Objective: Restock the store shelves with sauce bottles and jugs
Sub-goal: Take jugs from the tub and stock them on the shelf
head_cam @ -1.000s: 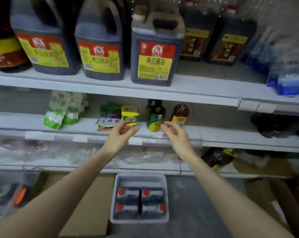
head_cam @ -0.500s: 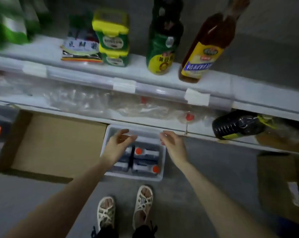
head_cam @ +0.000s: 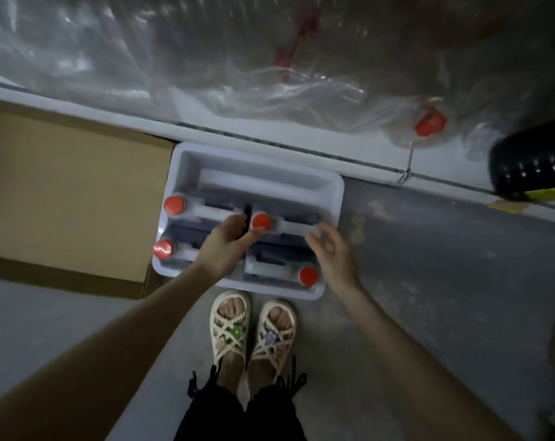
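Head view, grey floor [head_cam: 429, 265], crate [head_cam: 339, 189] of jugs [head_cam: 285, 240] (red caps [head_cam: 174, 204]), left grip [head_cam: 225, 246] and right grip [head_cam: 333, 256] spread

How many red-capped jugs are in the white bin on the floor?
4 in the bin: back-left jug, back-right jug, front-left jug, front-right jug. The left hand and right hand cover parts only.

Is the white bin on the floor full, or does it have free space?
Partly full. Four red-capped jugs stand in the near part of the white bin; the strip along its far wall is bare.
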`<action>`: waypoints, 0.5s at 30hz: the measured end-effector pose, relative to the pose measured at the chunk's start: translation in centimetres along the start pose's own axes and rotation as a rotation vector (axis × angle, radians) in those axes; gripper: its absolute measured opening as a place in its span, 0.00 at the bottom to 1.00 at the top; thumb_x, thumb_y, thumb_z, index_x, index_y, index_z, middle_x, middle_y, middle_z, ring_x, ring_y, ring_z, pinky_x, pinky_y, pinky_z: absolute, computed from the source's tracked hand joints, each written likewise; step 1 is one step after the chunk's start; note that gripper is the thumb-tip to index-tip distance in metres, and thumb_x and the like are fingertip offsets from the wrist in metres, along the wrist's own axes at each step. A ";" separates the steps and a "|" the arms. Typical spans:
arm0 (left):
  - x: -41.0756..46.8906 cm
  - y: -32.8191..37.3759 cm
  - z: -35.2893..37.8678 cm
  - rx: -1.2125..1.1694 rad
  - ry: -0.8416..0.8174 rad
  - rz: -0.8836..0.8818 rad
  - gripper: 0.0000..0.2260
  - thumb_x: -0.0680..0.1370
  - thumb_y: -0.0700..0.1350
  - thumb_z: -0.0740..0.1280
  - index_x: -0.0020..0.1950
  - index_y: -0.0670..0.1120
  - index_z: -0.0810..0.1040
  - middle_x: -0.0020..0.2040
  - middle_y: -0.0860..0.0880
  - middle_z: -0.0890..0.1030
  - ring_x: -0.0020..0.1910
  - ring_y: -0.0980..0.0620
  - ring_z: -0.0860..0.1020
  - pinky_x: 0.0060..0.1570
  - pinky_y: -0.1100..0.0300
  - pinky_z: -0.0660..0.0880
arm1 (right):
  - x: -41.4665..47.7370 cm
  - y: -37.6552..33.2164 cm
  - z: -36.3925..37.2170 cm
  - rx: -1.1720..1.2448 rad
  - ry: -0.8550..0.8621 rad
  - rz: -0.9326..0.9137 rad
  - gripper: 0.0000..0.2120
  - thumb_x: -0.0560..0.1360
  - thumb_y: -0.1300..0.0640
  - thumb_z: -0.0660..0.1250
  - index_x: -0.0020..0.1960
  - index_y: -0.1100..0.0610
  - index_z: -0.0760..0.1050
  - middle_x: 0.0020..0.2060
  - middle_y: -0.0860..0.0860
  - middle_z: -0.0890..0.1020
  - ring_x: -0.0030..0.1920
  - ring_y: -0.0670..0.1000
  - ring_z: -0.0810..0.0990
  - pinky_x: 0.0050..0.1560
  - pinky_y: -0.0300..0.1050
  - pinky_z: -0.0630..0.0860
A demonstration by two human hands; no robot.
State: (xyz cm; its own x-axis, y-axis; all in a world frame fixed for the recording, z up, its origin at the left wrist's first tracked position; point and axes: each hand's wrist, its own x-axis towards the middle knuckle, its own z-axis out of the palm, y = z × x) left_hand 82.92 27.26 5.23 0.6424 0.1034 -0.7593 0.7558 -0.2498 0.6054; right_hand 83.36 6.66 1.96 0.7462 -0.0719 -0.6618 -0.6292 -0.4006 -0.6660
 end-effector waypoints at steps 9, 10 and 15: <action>5.8 -4.9 3.4 -0.089 -0.072 0.028 0.27 0.78 0.56 0.65 0.75 0.51 0.64 0.69 0.53 0.72 0.68 0.55 0.69 0.68 0.58 0.66 | 5.3 4.9 3.3 -0.237 0.078 -0.273 0.18 0.73 0.51 0.72 0.61 0.56 0.78 0.65 0.51 0.70 0.68 0.50 0.66 0.64 0.38 0.66; 6.1 -5.0 3.7 -0.106 -0.063 0.027 0.26 0.79 0.54 0.64 0.76 0.51 0.63 0.69 0.55 0.70 0.67 0.57 0.68 0.65 0.61 0.65 | 5.6 4.8 3.5 -0.285 0.068 -0.327 0.17 0.73 0.50 0.72 0.59 0.56 0.79 0.61 0.50 0.72 0.65 0.52 0.68 0.64 0.45 0.69; 6.6 -5.5 4.0 -0.142 -0.044 0.030 0.25 0.80 0.53 0.61 0.77 0.53 0.59 0.64 0.58 0.66 0.64 0.61 0.64 0.60 0.65 0.61 | 6.6 3.7 3.8 -0.356 -0.010 -0.397 0.13 0.72 0.52 0.73 0.53 0.57 0.81 0.46 0.45 0.77 0.55 0.52 0.74 0.55 0.44 0.70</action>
State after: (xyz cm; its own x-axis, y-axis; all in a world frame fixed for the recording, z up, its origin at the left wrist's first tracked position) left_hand 82.51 25.51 -4.06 0.6610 0.0550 -0.7483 0.7488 -0.1132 0.6531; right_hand 85.19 8.18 -6.18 0.9088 0.1561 -0.3869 -0.1849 -0.6806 -0.7090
